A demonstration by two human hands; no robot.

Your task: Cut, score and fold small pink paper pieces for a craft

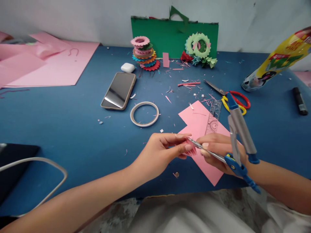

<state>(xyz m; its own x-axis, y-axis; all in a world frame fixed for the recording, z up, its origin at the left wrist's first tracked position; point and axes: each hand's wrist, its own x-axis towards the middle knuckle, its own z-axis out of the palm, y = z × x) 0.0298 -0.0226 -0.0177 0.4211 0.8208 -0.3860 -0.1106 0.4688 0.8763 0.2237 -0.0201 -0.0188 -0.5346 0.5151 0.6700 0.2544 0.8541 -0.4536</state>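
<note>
My left hand [167, 147] pinches a small pink paper piece [192, 149] with a pleated or fringed edge, between thumb and fingers. In my right hand [218, 150] is a drawing compass [233, 161] with blue plastic parts, its metal leg reaching to the pink piece. The tip touches or nearly touches the paper near my left fingertips; which one I cannot tell. Beneath both hands lie pink paper sheets [209, 173], with a clear ruler [213, 115] across them. Beyond the ruler rest scissors [234, 98] with red and yellow handles.
A tape roll [132, 118], phone [119, 90] and white earbud case [127, 67] lie left of centre. Toothed paper rings [143, 55] are stacked before a green board [160, 35]. A yellow bottle [277, 61] and black marker [300, 101] are right. Large pink sheets [70, 71] sit far left.
</note>
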